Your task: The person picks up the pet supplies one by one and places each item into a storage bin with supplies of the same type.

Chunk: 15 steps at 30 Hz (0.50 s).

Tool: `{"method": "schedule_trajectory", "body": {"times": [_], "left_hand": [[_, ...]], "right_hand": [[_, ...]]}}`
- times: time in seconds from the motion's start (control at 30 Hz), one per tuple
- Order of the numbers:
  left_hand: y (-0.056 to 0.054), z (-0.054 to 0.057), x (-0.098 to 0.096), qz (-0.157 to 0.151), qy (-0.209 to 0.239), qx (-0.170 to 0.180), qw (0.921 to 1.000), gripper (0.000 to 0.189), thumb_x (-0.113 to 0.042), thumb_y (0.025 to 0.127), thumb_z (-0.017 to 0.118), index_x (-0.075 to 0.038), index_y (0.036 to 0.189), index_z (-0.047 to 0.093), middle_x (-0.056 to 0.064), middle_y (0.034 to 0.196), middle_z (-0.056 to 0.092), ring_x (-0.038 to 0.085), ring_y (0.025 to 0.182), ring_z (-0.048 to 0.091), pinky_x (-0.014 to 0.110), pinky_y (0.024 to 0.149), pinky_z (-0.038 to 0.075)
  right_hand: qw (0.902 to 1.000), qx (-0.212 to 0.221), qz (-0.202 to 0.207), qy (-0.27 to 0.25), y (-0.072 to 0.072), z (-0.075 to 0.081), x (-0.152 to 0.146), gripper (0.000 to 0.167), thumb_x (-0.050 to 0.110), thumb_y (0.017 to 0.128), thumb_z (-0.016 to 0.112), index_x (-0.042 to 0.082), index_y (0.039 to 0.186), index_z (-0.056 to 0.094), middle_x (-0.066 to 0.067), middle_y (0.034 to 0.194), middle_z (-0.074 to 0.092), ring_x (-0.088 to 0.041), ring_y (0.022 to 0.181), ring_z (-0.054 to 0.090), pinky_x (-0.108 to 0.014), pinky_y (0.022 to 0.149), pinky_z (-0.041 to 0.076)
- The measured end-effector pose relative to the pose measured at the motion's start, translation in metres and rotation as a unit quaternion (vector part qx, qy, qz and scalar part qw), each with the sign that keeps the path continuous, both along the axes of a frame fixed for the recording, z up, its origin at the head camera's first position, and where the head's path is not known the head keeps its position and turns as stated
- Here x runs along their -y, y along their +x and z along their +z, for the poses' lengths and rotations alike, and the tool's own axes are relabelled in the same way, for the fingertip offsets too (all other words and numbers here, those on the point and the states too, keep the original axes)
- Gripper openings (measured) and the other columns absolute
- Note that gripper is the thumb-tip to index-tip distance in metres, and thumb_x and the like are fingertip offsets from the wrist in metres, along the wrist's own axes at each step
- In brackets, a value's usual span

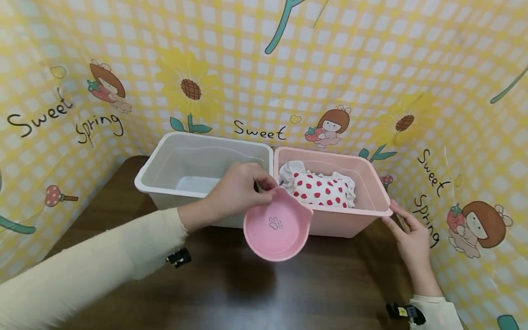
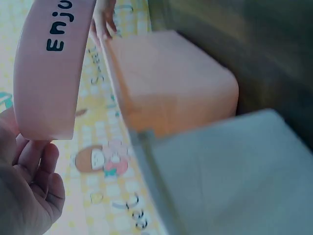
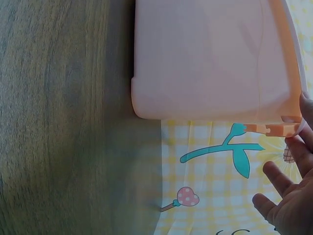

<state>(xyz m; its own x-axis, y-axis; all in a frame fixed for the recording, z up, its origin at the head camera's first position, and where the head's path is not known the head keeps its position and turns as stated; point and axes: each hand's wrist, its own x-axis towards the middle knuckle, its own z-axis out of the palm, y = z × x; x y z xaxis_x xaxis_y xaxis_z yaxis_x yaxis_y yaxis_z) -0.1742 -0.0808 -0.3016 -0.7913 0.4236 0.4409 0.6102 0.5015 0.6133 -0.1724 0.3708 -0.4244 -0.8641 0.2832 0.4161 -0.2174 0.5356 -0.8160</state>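
Note:
My left hand [image 1: 237,188] pinches a pink cat-eared pet bowl [image 1: 277,236] by one edge, in front of the place where two bins meet. The bowl is tipped so its inside, marked with a paw print, faces the head camera. In the left wrist view the outer wall of the bowl [image 2: 51,83] carries dark lettering. At the front right corner of the pink bin [image 1: 344,224], my right hand [image 1: 414,245] grips the rim between thumb and fingers. Inside that bin lies a white ruffled cloth item with red strawberries [image 1: 323,189], plump like a small pillow.
A light grey bin [image 1: 173,197] stands to the left, against the pink one. Both sit on a dark wooden table [image 1: 206,284]. Behind and on both sides hangs a yellow checked cloth [image 1: 239,87] printed with flowers, cartoon figures and words.

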Motion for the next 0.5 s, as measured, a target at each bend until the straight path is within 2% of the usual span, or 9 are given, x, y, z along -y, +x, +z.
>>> {"method": "schedule_trajectory", "body": {"times": [0.2, 0.4, 0.5], "left_hand": [[-0.021, 0.023, 0.025, 0.02, -0.012, 0.01, 0.9997, 0.008, -0.015, 0.085, 0.082, -0.016, 0.092, 0.082, -0.007, 0.081, 0.074, 0.009, 0.082, 0.066, 0.03, 0.074, 0.054], [-0.039, 0.04, 0.05, 0.056, -0.04, -0.034, 0.997, 0.007, -0.016, 0.085, 0.081, -0.013, 0.091, 0.082, -0.003, 0.078, 0.076, 0.009, 0.078, 0.068, 0.029, 0.068, 0.054], [-0.046, 0.047, 0.062, 0.075, -0.049, -0.037, 0.9953, 0.008, -0.017, 0.085, 0.081, -0.012, 0.092, 0.082, -0.001, 0.079, 0.076, 0.011, 0.077, 0.069, 0.028, 0.068, 0.053]], "right_hand": [[0.9999, 0.014, -0.006, 0.0, 0.0, 0.003, 0.003, 0.041, 0.015, 0.09, 0.081, 0.01, 0.129, 0.071, 0.005, 0.136, 0.066, 0.004, 0.129, 0.056, -0.013, 0.11, 0.037], [0.9998, 0.019, -0.01, -0.003, 0.002, 0.003, 0.003, 0.041, 0.013, 0.089, 0.081, 0.009, 0.129, 0.072, 0.005, 0.136, 0.066, 0.004, 0.128, 0.056, -0.011, 0.107, 0.038], [0.9999, 0.011, -0.009, 0.002, 0.003, 0.003, 0.001, 0.04, 0.012, 0.089, 0.081, 0.009, 0.127, 0.072, 0.003, 0.136, 0.067, 0.005, 0.127, 0.057, -0.009, 0.106, 0.038]]}}
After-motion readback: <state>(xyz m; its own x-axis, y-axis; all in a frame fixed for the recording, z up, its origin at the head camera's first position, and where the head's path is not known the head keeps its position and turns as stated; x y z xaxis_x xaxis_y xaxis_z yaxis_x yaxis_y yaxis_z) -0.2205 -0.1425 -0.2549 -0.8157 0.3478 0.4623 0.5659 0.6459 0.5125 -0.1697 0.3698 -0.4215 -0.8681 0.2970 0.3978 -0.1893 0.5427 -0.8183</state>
